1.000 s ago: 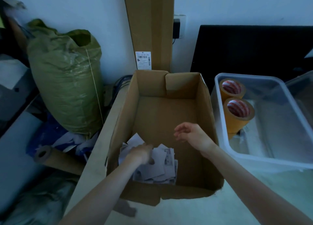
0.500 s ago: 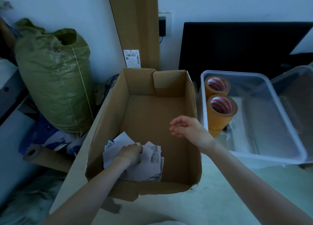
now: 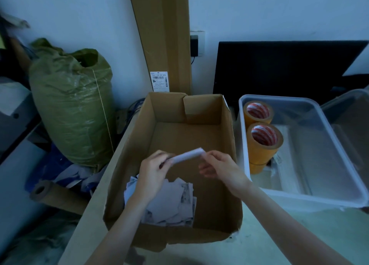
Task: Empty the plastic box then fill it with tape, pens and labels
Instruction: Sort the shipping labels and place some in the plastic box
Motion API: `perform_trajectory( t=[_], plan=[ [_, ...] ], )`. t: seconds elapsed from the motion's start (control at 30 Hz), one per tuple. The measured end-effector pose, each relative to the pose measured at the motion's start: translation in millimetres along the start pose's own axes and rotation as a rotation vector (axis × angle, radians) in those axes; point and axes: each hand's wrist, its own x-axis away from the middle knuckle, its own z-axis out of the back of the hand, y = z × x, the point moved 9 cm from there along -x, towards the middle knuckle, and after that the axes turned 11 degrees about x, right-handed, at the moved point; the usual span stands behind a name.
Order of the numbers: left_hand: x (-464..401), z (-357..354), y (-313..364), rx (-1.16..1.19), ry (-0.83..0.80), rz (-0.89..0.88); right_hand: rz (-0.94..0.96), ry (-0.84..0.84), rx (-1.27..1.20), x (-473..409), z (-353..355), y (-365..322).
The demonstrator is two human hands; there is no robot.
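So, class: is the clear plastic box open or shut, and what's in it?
Open. The plastic box has no lid on, and tape rolls stand stacked at its left end; the rest looks mostly bare.

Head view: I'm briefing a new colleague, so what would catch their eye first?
Both hands, the left hand and right hand, hold a small white stack of labels above the open cardboard box. Right of it, two orange tape rolls stand at the left end of the clear plastic box.
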Motion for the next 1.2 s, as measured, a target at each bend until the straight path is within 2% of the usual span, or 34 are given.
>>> perform_trajectory(
  t=[0.1,0.23,0.33,0.4,0.5,0.6,0.67,0.77,0.83,1.03,1.2],
  plan=[
    [6.4,-1.2,11.4,0.092,-0.026,-0.175,-0.053,-0.106,-0.223,3.5,-11.9,3.5],
    [14.0,-10.7,10.2,0.12,-0.087,-0.247,-0.121,-0.18,-0.374,3.1,-20.5,10.3],
    [14.0,-17.8,13.2,0.118,-0.122,-0.271,-0.005,-0.248,-0.281,5.3,-20.9,2.0],
    [12.8,-22.6,15.4,0.107,-0.148,-0.26,-0.003,-0.262,-0.223,6.5,-21.4,4.9],
    [14.6,-26.7,17.1,0.066,-0.167,-0.254,-0.001,-0.135,-0.122,4.7,-11.6,11.3],
    [15.8,-26.0,-1.7,-0.049,-0.122,-0.142,0.011,0.001,-0.09,6.7,2.2,14.4],
    [16.9,-29.6,-32.0,-0.202,-0.16,0.058,0.02,0.071,-0.118,9.3,11.4,15.2],
    [33.5,-43.4,-88.3,-0.507,-0.445,0.432,0.024,0.129,-0.233,13.1,17.9,17.2],
    [54.7,-54.0,-113.3,-0.568,-0.646,0.583,0.015,0.164,-0.322,14.6,20.1,20.9],
    [90.2,-76.1,-132.4,-0.749,-0.931,0.608,0.036,0.24,-0.433,16.9,27.6,25.3],
    [85.4,-85.5,-124.7,-0.84,-0.917,0.524,0.053,0.272,-0.404,19.6,29.0,25.6]
  ],
)
